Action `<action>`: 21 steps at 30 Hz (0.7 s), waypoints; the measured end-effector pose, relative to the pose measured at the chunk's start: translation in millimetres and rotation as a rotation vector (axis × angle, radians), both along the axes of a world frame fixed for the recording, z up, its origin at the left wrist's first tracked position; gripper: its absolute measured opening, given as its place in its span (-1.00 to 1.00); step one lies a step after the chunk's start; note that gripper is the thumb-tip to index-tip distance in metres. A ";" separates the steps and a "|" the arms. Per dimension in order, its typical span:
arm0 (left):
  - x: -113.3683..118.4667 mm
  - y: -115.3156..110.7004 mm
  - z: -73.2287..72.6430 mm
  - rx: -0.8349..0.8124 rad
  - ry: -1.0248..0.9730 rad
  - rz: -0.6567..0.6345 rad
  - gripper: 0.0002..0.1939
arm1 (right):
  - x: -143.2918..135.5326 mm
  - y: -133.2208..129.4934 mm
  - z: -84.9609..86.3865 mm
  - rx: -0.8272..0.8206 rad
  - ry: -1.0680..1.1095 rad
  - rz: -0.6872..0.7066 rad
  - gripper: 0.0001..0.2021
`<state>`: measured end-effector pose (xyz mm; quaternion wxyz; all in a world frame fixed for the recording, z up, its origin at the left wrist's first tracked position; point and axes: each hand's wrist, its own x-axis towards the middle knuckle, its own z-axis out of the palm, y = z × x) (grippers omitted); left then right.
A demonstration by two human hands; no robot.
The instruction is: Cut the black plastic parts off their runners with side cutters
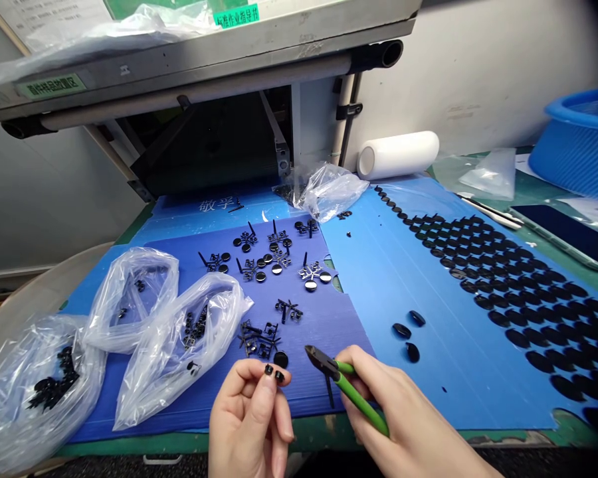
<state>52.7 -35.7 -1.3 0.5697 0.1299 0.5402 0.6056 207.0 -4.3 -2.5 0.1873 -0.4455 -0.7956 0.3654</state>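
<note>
Near the front edge of the table, my left hand (254, 415) pinches a small black plastic part (274, 374) between thumb and forefinger. Just to its right, my right hand (383, 405) is wrapped around green-handled side cutters (351, 388), whose dark jaws point up and left, apart from the part. Behind my hands, several black sprues with small parts and round discs (259, 265) lie on the dark blue sheet (329, 332). A tangled sprue (260, 340) and a black disc (280, 359) lie right above my left fingertips.
Clear plastic bags (179, 352) holding black parts stand at the left. Rows of black discs (508, 285) cover the right side, with three loose discs (409, 335) nearer. A white roll (398, 154), phone (568, 232) and blue basket (578, 146) sit behind. A metal shelf (204, 60) overhangs the back.
</note>
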 end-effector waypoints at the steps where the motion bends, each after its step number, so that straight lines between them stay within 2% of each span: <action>1: 0.7 -0.4 -0.3 -0.006 -0.002 -0.019 -0.69 | -0.5 0.2 -0.2 -0.045 0.031 -0.023 -0.87; 3: 3.8 -1.8 -2.5 0.002 0.040 -0.035 -0.72 | -2.9 0.0 0.1 -0.165 0.130 -0.070 -0.93; 5: 6.9 -4.0 -7.4 0.107 0.211 0.011 -0.81 | -6.9 0.0 1.2 -0.325 0.287 -0.086 -0.96; 7: 6.8 -6.5 -14.0 0.340 0.570 0.093 -0.96 | -11.7 0.1 2.4 -0.482 0.509 -0.074 -0.88; 8: 5.2 -7.5 -17.4 0.491 0.812 0.115 -0.95 | -14.1 0.2 2.9 -0.542 0.614 -0.063 -0.83; 10: 0.2 -8.7 -23.1 0.785 1.307 0.081 -0.80 | -18.3 0.4 3.7 -0.596 0.762 -0.059 -0.77; 12: -3.8 -8.3 -26.3 0.933 1.593 0.049 -0.75 | -20.8 0.6 4.1 -0.611 0.844 -0.087 -0.80; 14: -3.7 -6.9 -26.9 0.944 1.613 0.101 -0.80 | -21.5 0.9 4.2 -0.645 0.917 -0.116 -0.84; 16: 0.1 -5.3 -26.0 0.890 1.482 0.179 -0.84 | -20.8 1.0 4.0 -0.708 0.995 -0.112 -0.82; 21: 9.6 -5.9 -23.6 0.806 1.150 0.201 -0.81 | -19.0 0.6 2.6 -0.737 1.071 -0.059 -0.81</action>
